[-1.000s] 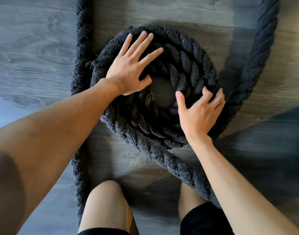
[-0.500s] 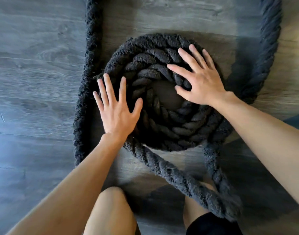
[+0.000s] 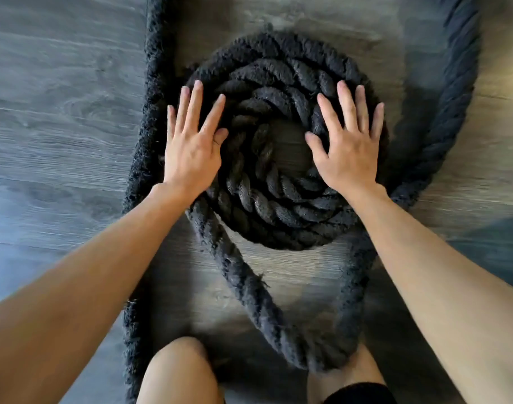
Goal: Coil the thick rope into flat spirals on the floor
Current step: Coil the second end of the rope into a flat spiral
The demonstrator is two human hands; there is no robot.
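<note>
A thick, dark grey twisted fibre rope (image 3: pixel 281 176) lies wound into a flat spiral of several turns on the grey wood-grain plank floor (image 3: pixel 60 112), with a small bare patch of floor at its centre. The left hand (image 3: pixel 191 150) rests palm-down on the spiral's left side and the right hand (image 3: pixel 348 150) on its right side, fingers spread and flat; neither grip is closed on anything, both simply press on the turns. This looks meant to hold the turns snug against the floor and each other so the spiral keeps its shape, perhaps to rotate it and draw in more rope. A loose loop (image 3: pixel 304 354) trails from the spiral's lower left edge, bends just in front of the person's bare knees (image 3: pixel 182 371), and rises on the right. Further rope runs straight along the left and curves away at upper right, so much remains uncoiled.
</note>
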